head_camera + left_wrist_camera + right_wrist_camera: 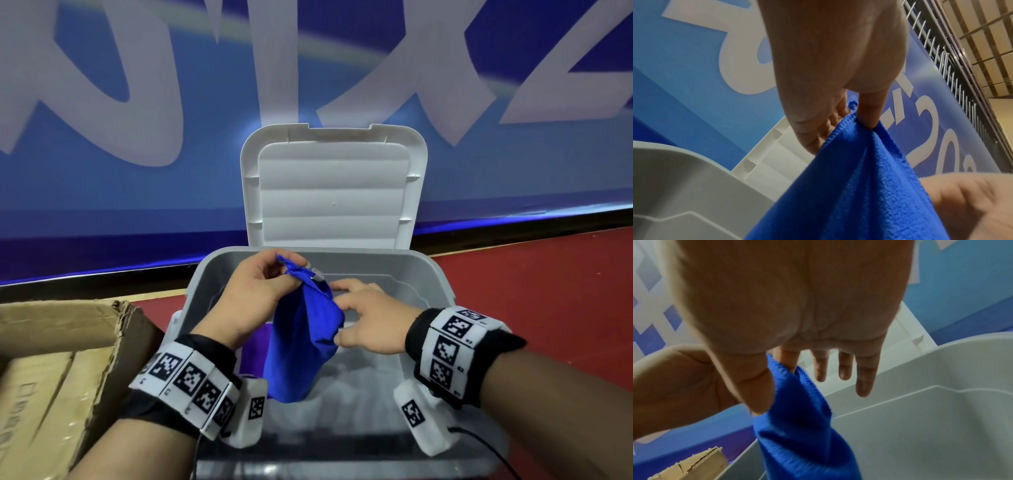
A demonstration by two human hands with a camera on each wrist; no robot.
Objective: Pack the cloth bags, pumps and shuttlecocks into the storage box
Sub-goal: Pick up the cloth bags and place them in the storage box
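Head view: closest are both wrists, each strapped with bands of black-and-white square code tags, no readable words. The left hand (253,294) pinches the gathered top of a blue cloth bag (301,346), which hangs over the open grey storage box (442,274); the right hand (370,318) grips its side. Something purple sits low inside the box. The white lid (334,188) stands up behind. A cardboard box (61,356) has faint, unreadable print.

Left wrist view: fingers (869,112) clamp the bag's bunched edge.

Right wrist view: thumb and index finger pinch the fabric, the other fingers are straight.
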